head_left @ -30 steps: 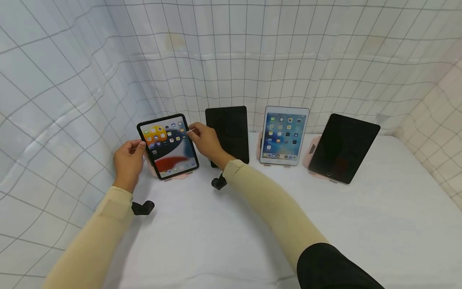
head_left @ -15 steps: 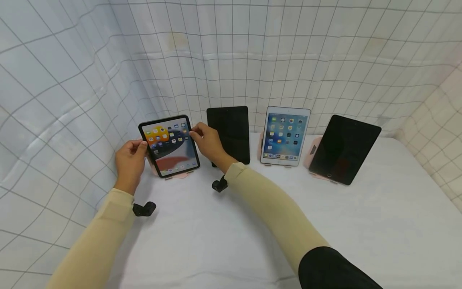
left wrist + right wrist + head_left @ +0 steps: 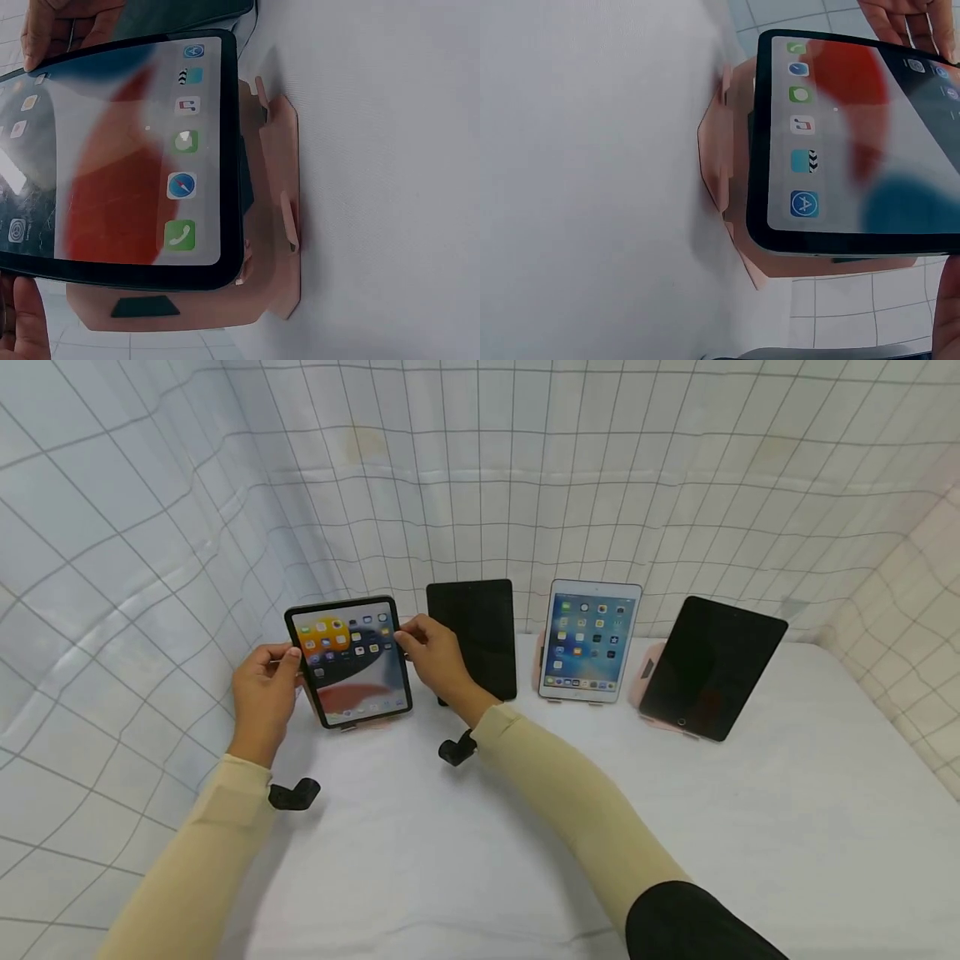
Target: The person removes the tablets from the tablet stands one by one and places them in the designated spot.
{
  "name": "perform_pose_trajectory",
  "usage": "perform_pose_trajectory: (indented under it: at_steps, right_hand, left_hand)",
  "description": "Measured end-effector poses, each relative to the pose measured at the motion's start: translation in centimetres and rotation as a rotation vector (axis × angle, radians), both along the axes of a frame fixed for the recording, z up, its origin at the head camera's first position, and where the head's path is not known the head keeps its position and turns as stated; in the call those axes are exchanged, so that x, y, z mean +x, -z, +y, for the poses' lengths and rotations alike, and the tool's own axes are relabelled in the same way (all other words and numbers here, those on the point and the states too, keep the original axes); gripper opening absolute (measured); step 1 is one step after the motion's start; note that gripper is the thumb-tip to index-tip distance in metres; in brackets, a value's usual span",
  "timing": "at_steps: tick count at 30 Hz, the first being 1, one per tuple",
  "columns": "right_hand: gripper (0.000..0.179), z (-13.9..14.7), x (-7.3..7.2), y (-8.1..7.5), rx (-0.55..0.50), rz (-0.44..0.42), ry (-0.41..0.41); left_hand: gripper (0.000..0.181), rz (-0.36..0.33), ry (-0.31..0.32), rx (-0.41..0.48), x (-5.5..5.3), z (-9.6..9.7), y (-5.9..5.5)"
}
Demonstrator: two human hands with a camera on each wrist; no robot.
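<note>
The left hand (image 3: 262, 697) was clamped on the left long edge of a black-rimmed tablet (image 3: 351, 662), the right hand (image 3: 437, 658) on the right long edge; each pinched it above the middle, thumb toward the screen. The tablet's lit screen faced the person, its row of six icons at the near end and its top end toward the back. Its long axis leaned, the top to the left and the lower end to the right. It was near the back left corner of the worktop (image 3: 450, 860), in front of a pink stand (image 3: 279, 157); the wrist views showed a gap between its lower edge and the stand's two hooks.

Three more tablets stood in a row along the worktop's back edge: a middle black tablet (image 3: 480, 627) just beside the right hand, nearly upright; a white tablet (image 3: 590, 641) with lit icons, its top leaning slightly right; and a far black tablet (image 3: 712, 668) toward the back right corner, leaning further right, its round button at the lower end. That made four tablets, two lit and two dark. Pink stands showed behind three of them. One black wrist camera (image 3: 295, 794) hung by each of the two beige sleeves (image 3: 225, 810). Gridded cloth (image 3: 480, 468) rose behind the back edge.
</note>
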State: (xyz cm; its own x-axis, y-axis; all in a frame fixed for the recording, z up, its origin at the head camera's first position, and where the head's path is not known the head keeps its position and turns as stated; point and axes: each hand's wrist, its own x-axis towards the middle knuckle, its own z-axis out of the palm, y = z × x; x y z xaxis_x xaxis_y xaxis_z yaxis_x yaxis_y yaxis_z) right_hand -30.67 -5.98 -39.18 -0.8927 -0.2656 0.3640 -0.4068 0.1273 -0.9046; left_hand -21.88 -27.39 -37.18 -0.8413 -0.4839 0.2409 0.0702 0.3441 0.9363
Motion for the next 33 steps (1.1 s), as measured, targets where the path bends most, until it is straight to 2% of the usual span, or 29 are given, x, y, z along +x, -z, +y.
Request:
perform_pose_trajectory:
  at_steps: [4, 10, 16, 20, 25, 29, 33]
  right_hand:
    - [0.012, 0.5, 0.6, 0.1, -0.06, -0.036, 0.005]
    - [0.011, 1.5, 1.7, 0.5, -0.07, -0.074, 0.046]
    - [0.012, 2.1, 2.7, 0.5, -0.082, -0.098, 0.041]
    - [0.011, 2.3, 3.4, 0.5, -0.093, -0.105, 0.045]
    - [0.01, 2.4, 4.5, 0.8, -0.089, -0.121, 0.04]
    - [0.009, 2.5, 5.2, 1.2, -0.094, -0.148, 0.038]
    - [0.008, 3.0, 5.8, 1.5, -0.125, -0.222, 0.047]
  left_hand:
    - [0.032, -0.029, 0.031, -0.01, 0.3, 0.2, -0.4]
    - [0.039, -0.043, 0.082, -0.039, 0.6, 0.6, -0.2]
    - [0.034, -0.06, 0.108, -0.019, 1.2, 0.6, -0.1]
    - [0.029, -0.072, 0.155, 0.008, 1.6, 0.4, -0.4]
    - [0.028, -0.144, 0.208, 0.003, 2.3, 0.0, -0.6]
    - [0.034, -0.212, 0.25, -0.021, 2.6, -0.3, -0.7]
    - [0.036, -0.247, 0.311, -0.02, 2.6, -0.1, -0.7]
